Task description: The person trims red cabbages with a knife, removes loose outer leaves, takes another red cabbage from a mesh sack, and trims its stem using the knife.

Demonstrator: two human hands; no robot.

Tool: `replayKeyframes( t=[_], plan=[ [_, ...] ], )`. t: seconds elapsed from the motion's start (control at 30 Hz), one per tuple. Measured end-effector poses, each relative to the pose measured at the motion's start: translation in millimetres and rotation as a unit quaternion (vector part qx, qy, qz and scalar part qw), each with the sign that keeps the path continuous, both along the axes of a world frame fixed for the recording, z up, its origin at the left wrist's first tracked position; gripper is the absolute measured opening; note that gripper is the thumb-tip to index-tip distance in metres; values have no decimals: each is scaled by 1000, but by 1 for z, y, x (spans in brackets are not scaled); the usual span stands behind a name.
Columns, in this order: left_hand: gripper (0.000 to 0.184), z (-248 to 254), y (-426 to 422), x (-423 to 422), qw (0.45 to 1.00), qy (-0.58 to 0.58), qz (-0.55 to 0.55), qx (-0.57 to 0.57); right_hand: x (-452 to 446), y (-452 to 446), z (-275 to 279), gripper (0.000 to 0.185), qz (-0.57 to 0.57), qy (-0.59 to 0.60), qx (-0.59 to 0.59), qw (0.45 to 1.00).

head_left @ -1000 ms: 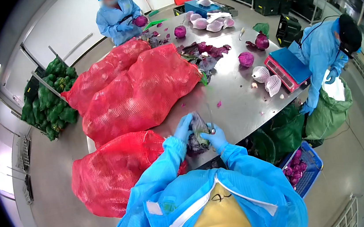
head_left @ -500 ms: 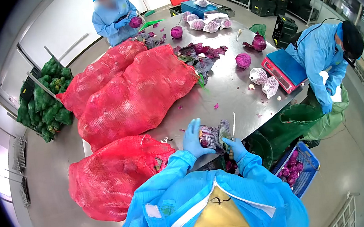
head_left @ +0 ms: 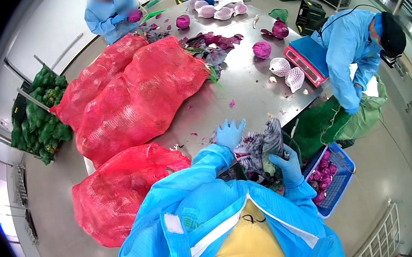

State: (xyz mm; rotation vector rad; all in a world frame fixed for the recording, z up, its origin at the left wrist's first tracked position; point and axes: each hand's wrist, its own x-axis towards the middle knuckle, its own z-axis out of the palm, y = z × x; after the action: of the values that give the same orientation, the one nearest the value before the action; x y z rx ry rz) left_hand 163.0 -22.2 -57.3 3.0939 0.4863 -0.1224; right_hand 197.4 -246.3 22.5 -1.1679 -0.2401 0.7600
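Dark purple-grey cabbage leaves (head_left: 260,145) are bunched at the near table edge in front of me. My left hand (head_left: 230,135), in a blue glove, lies at their left side with its fingers spread, gripping nothing. At their right side my right hand (head_left: 288,166), gloved too, has its thumb pressed on a pale-ribbed cabbage leaf (head_left: 271,141) and is closed on it. Part of that hand's fingers is hidden. Below the hands, more dark leaves show, partly covered by my sleeves.
Red mesh sacks (head_left: 137,93) fill the table's left, another red sack (head_left: 127,189) nearest me. Cabbages (head_left: 261,50), netted cabbages (head_left: 294,79) and a scale (head_left: 305,63) stand beyond. A green sack (head_left: 321,121) and blue basket (head_left: 339,177) sit right. Two co-workers stand around the table.
My left hand has moved right and opened wider, off the cabbage. The leaves have spread and shifted right with my right hand. A thin pale stick beside that hand no longer shows. The view has shifted.
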Motion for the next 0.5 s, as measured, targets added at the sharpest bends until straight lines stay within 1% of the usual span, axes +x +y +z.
replayKeyframes(
  t=[0.03,0.07,0.1,0.13,0.17,0.2,0.23,0.27,0.3,0.33,0.37,0.4,0.43,0.47,0.5],
  plan=[
    [98,11,0,0,1000,20,-5,-16,9,-9,-24,42,28,41,4,999],
    [92,33,-2,-9,999,-14,-8,-37,15,-18,-62,40,13,27,-32,999],
    [86,45,0,-17,997,-47,-11,-56,19,-28,-111,38,-3,15,-67,998],
    [97,48,3,-22,993,-66,8,-92,22,-43,-162,37,10,-23,-139,990],
    [97,45,12,-29,993,-71,4,-91,18,-52,-177,43,19,-122,-380,917],
    [99,37,20,-35,982,-104,42,-154,15,-65,-228,48,-17,-216,-480,850],
    [101,31,24,-35,963,-141,79,-216,8,-71,-261,46,-137,-264,-510,807],
    [101,26,26,-37,962,-151,76,-216,10,-67,-253,45,-175,-205,-509,817],
    [101,21,28,-46,962,-171,97,-189,8,-63,-246,44,-210,-139,-503,827],
    [100,20,30,-51,962,-187,119,-161,13,-54,-252,44,-233,-100,-443,860],
    [100,19,30,-54,963,-183,118,-160,14,-48,-258,44,-232,-95,-443,861],
    [98,21,28,-58,954,-182,126,-204,16,-29,-242,44,-245,-166,-321,900],
    [96,23,28,-60,942,-185,133,-246,20,-4,-212,44,-255,-235,-189,919],
    [94,19,29,-61,949,-191,108,-228,19,19,-165,45,-173,-186,-183,950],
    [94,13,30,-61,948,-195,106,-227,18,45,-128,46,-89,-138,-176,970]
  ],
)
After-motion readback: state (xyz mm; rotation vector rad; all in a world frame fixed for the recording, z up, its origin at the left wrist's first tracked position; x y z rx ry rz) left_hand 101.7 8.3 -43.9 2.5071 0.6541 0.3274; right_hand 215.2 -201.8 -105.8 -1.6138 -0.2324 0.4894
